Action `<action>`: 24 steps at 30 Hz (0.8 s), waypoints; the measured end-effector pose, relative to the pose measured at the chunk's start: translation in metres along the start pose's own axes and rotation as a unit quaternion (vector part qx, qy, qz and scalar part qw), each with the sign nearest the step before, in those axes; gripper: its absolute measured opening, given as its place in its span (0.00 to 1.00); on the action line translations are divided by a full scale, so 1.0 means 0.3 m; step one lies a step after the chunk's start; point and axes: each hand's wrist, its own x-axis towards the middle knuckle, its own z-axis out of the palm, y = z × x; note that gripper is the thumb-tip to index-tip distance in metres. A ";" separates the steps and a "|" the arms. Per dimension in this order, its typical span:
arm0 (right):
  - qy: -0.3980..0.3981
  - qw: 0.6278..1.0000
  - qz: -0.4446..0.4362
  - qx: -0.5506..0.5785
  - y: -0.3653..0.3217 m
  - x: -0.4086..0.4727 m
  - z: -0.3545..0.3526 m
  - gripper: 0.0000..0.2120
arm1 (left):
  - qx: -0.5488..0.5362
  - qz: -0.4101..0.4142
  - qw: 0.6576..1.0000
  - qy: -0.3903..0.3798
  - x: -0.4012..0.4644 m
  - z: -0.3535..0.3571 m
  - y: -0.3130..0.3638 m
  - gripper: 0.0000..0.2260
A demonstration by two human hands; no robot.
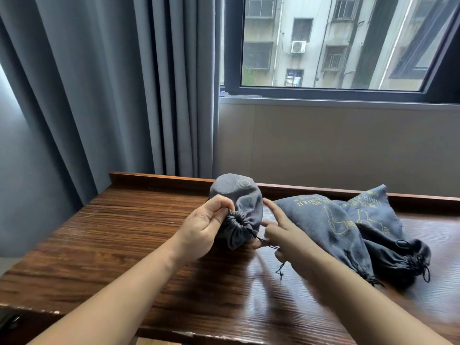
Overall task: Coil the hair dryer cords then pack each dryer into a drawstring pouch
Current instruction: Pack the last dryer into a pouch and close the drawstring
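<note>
A grey drawstring pouch [239, 195] bulges with something inside and lies on the wooden table [129, 235], its gathered mouth toward me. My left hand [206, 227] pinches the cinched neck of that pouch. My right hand [281, 232] pinches the black drawstring [263, 241] coming out of the neck, with the forefinger and middle finger extended; the cord's knotted end hangs below the hand. No hair dryer or cord is visible; the pouch hides its contents.
Two more filled grey pouches [326, 225] [380, 220] with yellow hair-dryer print lie side by side at the right, mouths drawn closed. A raised wooden lip [154, 179] runs along the table's back. Grey curtains [112, 83] and a window stand behind.
</note>
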 end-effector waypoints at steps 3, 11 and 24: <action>0.051 0.981 -0.090 -0.162 -0.028 -0.054 0.007 0.34 | 0.013 0.025 0.999 -0.015 -0.037 0.020 -0.001 0.09; 0.021 0.886 -0.097 -0.453 0.026 -0.139 0.033 0.52 | 0.037 -0.038 0.996 -0.070 -0.120 0.054 -0.034 0.08; -0.009 0.894 -0.066 -0.443 0.156 0.041 0.001 0.48 | 0.142 -0.138 0.977 -0.077 -0.114 0.059 -0.177 0.15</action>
